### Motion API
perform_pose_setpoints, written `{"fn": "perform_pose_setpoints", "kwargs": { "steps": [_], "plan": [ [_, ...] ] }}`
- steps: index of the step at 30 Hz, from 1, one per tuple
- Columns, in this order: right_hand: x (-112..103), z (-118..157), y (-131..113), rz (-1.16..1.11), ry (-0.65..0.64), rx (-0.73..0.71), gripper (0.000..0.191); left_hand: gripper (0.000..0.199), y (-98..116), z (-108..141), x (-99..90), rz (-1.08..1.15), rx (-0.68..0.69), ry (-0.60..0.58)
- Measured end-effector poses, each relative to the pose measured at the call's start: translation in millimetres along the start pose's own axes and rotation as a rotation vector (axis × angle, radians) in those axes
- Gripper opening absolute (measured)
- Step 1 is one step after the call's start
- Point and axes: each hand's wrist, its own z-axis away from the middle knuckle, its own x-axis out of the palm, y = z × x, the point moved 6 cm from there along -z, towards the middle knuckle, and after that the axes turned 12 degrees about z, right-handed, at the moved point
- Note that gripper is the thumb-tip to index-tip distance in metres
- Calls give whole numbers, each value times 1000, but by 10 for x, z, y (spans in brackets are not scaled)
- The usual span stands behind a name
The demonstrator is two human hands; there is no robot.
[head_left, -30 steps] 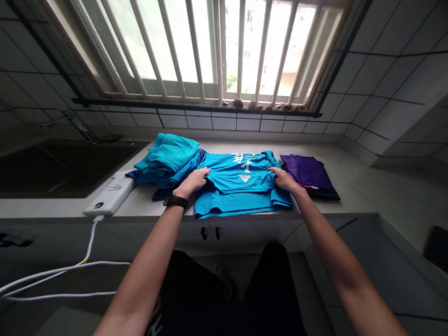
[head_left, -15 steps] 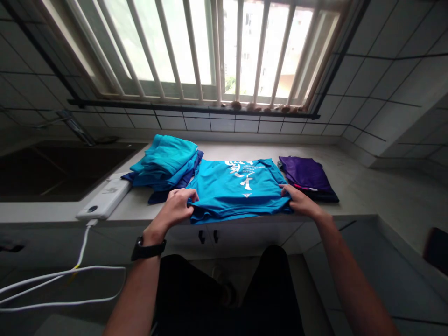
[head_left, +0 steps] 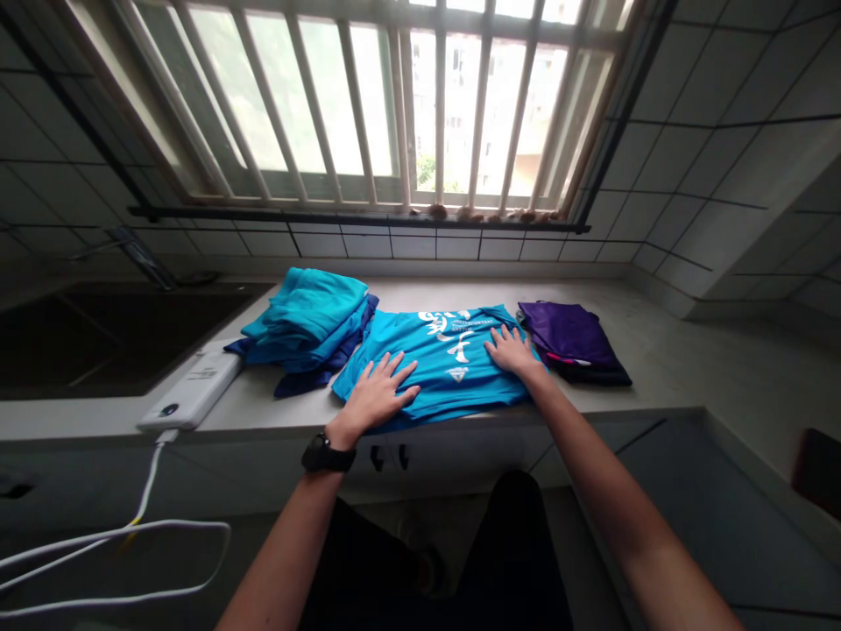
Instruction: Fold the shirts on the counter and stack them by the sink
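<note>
A blue shirt [head_left: 440,386] with white lettering lies folded on the counter, its near edge at the counter's front. My left hand [head_left: 376,394] rests on its left part with fingers spread, a black watch on the wrist. My right hand [head_left: 511,350] lies on the upper right part of the same shirt, fingers apart. To the left sits a stack of teal and blue folded clothes [head_left: 315,307] with dark blue cloth beneath. On the right is a folded purple garment [head_left: 571,337], with black cloth and a little pink at its near side.
A white power strip [head_left: 194,386] with a white cable stands left of the stack, beside a dark sink [head_left: 111,342] with a faucet. Behind the counter [head_left: 657,359] is a barred window. A dark object [head_left: 818,469] is at the right edge.
Both hands have let go of the shirt's near corners and moved inward onto its top, fingers now spread flat. The camera view has tilted slightly upward.
</note>
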Motion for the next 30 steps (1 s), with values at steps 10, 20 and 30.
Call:
{"fn": "perform_pose_setpoints", "kwargs": {
  "steps": [10, 20, 30],
  "plan": [
    [-227, -283, -443, 180, 28, -307, 56, 69, 600, 344, 2, -54, -109, -41],
    [-62, 563, -902, 49, -198, 60, 63, 52, -76, 156, -231, -166, -85, 88],
    [-106, 13, -888, 176, -123, -309, 61, 66, 349, 285, -204, -247, -215, 99]
  ]
}}
